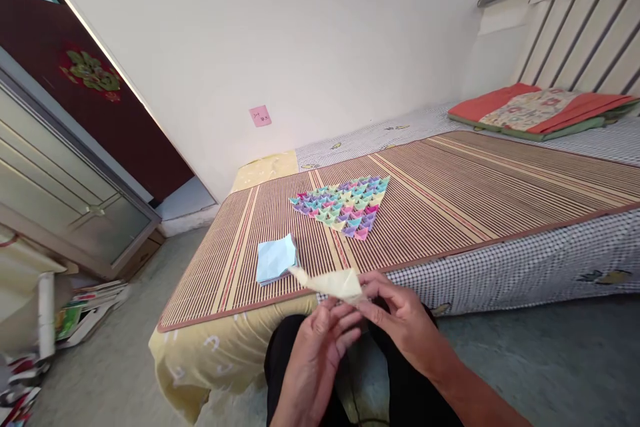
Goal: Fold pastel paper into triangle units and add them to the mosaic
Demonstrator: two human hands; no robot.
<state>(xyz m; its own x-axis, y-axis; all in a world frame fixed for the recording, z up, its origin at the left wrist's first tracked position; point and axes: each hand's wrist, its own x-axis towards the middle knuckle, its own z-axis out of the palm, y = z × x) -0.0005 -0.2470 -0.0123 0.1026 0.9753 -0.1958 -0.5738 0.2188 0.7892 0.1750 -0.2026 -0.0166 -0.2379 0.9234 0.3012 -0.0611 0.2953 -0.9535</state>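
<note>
A pale yellow piece of paper point(333, 283), partly folded, is pinched at its right end by my right hand point(405, 323). Its far left end is narrow and slightly curled. Just below the paper, my left hand point(317, 350) is turned palm up with loosely bent, separated fingers and nothing in its grip. Beyond the paper's left tip, a stack of light blue square paper point(276, 260) lies on the striped mat point(235, 240). Farther back on the mat, many small folded paper pieces point(345, 203) in several colours are laid out in rows.
The mat covers a bed with a checked sheet point(500, 280) and a yellow cloth point(225, 347) at its near left corner. A folded orange and floral quilt point(540, 110) rests at the far right. A pink note point(260, 116) is on the wall. Clutter point(80, 313) sits on the floor at left.
</note>
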